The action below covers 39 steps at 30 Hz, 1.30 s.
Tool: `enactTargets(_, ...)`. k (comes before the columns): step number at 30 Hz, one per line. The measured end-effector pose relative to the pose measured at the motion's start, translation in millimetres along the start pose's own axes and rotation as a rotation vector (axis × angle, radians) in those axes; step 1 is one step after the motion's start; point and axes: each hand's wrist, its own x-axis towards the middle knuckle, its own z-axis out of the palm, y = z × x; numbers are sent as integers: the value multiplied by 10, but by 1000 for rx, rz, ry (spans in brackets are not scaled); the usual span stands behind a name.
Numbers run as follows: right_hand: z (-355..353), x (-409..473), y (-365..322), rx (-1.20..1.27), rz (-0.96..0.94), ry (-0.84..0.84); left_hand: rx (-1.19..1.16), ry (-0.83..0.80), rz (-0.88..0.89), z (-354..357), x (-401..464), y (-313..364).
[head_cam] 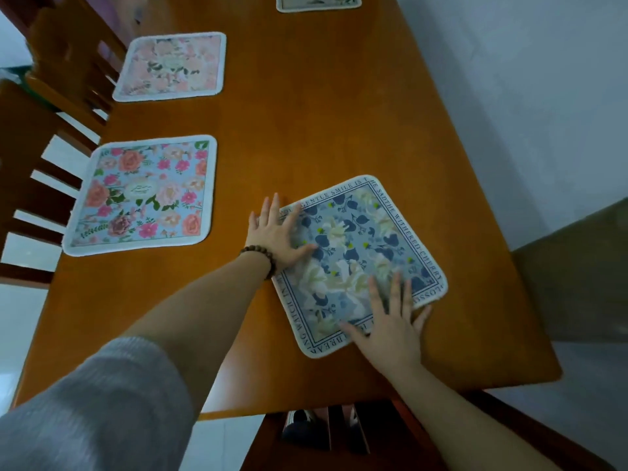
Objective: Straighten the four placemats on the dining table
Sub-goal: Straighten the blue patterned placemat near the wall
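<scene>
Wooden chair backs (51,107) line the left edge of the dining table (306,107), and beside them we see a bright floral placemat (142,195) lying square, with a pale pink placemat (171,66) beyond it. Our left hand (277,232) presses flat, fingers straight, on the blue placemat (356,260), which lies skewed near the table's near right corner. Our right hand (390,324) presses flat on its near edge. A fourth placemat (317,3) peeks in at the top

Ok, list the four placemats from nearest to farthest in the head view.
Blue-and-cream floral placemat with lettered border → bright pink-and-orange rose placemat on pale blue → pale pink floral placemat → cream placemat cut off by the top edge.
</scene>
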Motion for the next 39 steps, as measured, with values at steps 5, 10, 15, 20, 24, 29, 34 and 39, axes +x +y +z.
enactTargets(5,31,60,69,-5,-71,-7,-53,-76,-9,-19,86,-20)
enactTargets(10,-261,472,369,-33,-152,-79,-111,-30,-30,169,-376,-16)
enactTargets(15,-565,801,524,-133,-238,-168,-193,-5,-32,500,-1098,56)
enactTargets(20,-722,955,549,-180,-338,-212,-163,8,21,629,-1681,167)
enactTargets(24,-693,809,617,-6,-188,-56,-157,116,-34,538,-1748,203)
enactTargets(29,-579,529,678,431,120,-26,-409,-8,-120,381,-1482,365)
enactTargets(34,-492,350,712,420,50,-52,-449,74,-167,365,-1563,621)
enactTargets(39,-449,179,970,330,-37,-84,-345,90,-235,474,-1854,753)
